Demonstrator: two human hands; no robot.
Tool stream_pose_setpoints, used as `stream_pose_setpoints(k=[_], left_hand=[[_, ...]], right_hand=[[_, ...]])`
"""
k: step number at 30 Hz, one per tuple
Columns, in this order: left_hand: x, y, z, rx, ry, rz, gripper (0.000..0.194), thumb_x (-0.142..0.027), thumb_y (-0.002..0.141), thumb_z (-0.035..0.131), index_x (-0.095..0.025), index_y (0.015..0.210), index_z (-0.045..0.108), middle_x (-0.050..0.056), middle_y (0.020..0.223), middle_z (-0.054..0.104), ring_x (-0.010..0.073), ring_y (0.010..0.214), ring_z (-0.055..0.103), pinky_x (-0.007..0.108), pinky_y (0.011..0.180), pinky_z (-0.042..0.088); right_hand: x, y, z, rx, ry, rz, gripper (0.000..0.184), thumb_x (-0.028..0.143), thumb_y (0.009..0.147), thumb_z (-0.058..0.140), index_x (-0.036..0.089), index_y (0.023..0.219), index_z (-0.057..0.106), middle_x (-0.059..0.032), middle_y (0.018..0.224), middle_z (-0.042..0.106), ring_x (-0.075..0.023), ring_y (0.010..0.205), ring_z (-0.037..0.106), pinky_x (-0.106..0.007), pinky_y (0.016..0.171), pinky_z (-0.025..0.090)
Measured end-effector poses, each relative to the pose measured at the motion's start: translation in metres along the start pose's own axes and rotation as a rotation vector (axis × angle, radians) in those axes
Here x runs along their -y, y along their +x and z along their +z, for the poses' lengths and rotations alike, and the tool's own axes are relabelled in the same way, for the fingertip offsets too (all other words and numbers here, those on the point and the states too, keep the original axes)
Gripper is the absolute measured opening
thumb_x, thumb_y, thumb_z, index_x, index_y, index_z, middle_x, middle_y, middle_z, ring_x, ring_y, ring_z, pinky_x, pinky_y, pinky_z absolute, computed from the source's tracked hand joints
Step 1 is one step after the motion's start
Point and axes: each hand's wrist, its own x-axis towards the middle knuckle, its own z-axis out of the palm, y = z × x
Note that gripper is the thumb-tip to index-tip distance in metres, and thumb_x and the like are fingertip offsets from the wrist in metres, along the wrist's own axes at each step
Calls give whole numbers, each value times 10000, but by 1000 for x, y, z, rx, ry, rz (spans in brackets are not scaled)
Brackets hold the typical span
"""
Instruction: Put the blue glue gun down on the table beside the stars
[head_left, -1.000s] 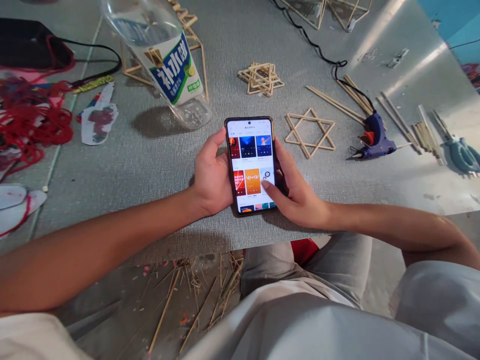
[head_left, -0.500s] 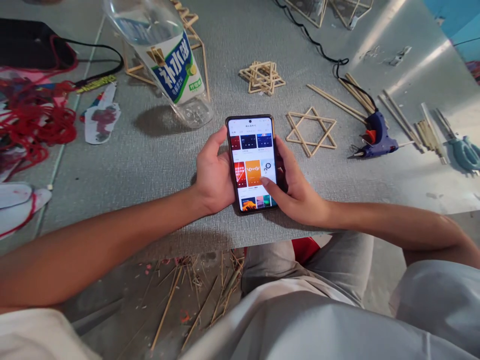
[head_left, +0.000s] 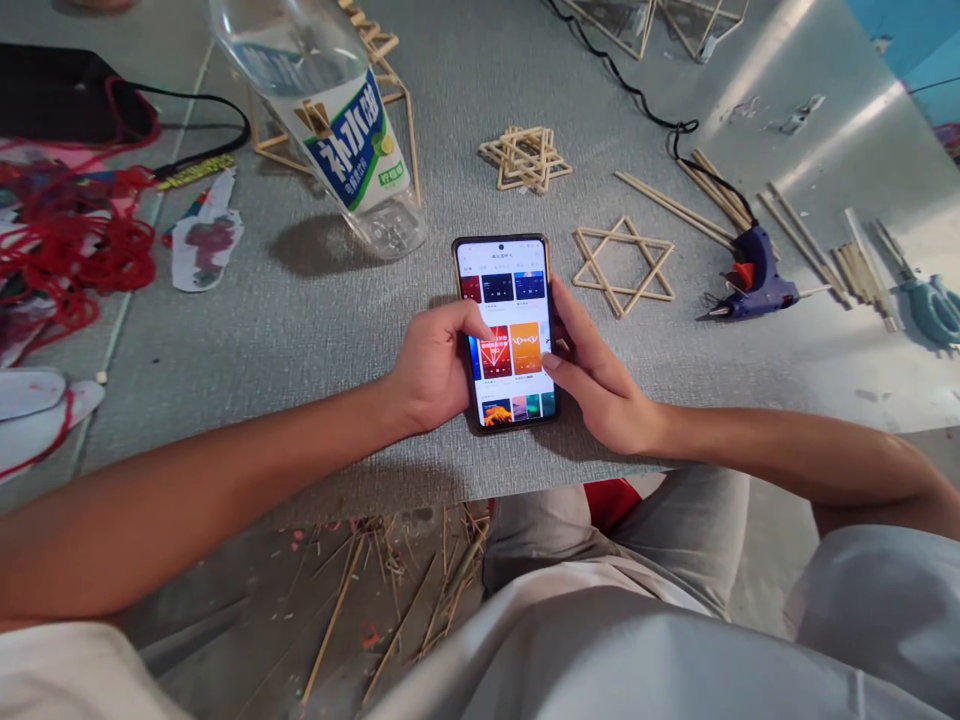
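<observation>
A lit smartphone (head_left: pixel 517 400) in a dark case is held upright between my two hands, close to the table's near edge. My left hand (head_left: pixel 435 365) grips its left side, thumb over the screen at a red tile. Along the right side, my right hand (head_left: pixel 600 385) curls round the phone, its thumb at the screen's right edge and its other fingers partly hidden behind. Colourful tiles in rows fill the screen. A flat six-pointed star of thin sticks (head_left: pixel 625 267) lies just right of the phone, and a layered stick star (head_left: pixel 525 160) sits beyond it.
A clear plastic bottle (head_left: pixel 352 150) stands at the back left before a stick frame. Red cord (head_left: pixel 97 250) lies heaped at far left. A blue glue gun (head_left: pixel 757 275) with black cable, loose sticks (head_left: pixel 675 205) and blue-handled scissors (head_left: pixel 934 305) are at right.
My left thumb has come over the screen, while my right thumb has drawn back to its right edge. The middle row of tiles has slid on the screen.
</observation>
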Motion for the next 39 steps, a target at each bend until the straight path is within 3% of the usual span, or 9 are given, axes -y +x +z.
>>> stream_pose_setpoints(k=[3,9,13,19,24,28,32,35,39], left_hand=[[2,0,-1,-2,81,-31,415,-156,511,720,-178,924,753,86,991,864,406,1213,806,668,1198,623],[5,-1,-4,12,180,7,487,-173,578,896,-183,1052,789,70,1024,872,386,1064,844,652,1078,682],[5,-2,-6,7,190,33,523,-203,591,966,-192,1088,800,54,1007,871,355,1012,851,615,1060,693],[5,-3,-3,-3,191,22,470,-183,608,909,-192,1064,795,61,1022,875,354,1074,845,608,1129,665],[-1,-4,4,-44,18,0,381,-286,671,798,-166,1032,809,107,997,868,428,1264,792,664,1229,597],[-4,-3,8,-77,-39,22,346,-237,611,699,-167,942,772,119,1005,861,427,1343,748,638,1266,577],[-4,-3,8,-76,16,10,297,-194,568,644,-220,858,699,78,1010,844,390,1375,738,584,1254,597],[-3,-3,7,-84,26,10,307,-192,553,653,-213,856,698,83,978,836,394,1360,745,587,1254,600],[-2,-2,6,-78,16,23,321,-190,555,658,-187,865,738,103,950,838,403,1300,770,605,1238,608]], right_hand=[[2,1,1,0,35,-8,746,497,1194,543,523,1846,183,106,1940,276,-240,1810,289,-609,1529,211],[2,1,0,-20,70,80,775,550,1157,580,525,1839,215,112,1936,287,-248,1803,303,-613,1518,238],[3,0,-2,5,83,106,854,464,1107,616,514,1848,194,96,1942,271,-281,1781,348,-635,1496,290],[3,0,-4,41,44,88,1007,338,1029,638,499,1863,96,51,1933,301,-313,1760,384,-673,1445,390],[1,-1,-4,66,17,76,981,417,1080,610,490,1866,27,37,1953,243,-322,1728,430,-678,1416,439],[3,1,-1,47,15,103,946,528,1116,599,459,1873,36,11,1946,274,-330,1700,465,-669,1411,454],[4,4,4,6,42,124,958,656,1119,608,428,1880,71,-27,1914,351,-327,1669,501,-630,1409,474],[4,4,6,0,27,117,984,660,1115,623,403,1884,66,-66,1895,383,-342,1651,518,-645,1402,478],[3,3,3,-8,-2,96,889,668,1144,547,421,1880,112,-39,1894,389,-331,1677,486,-655,1431,429]])
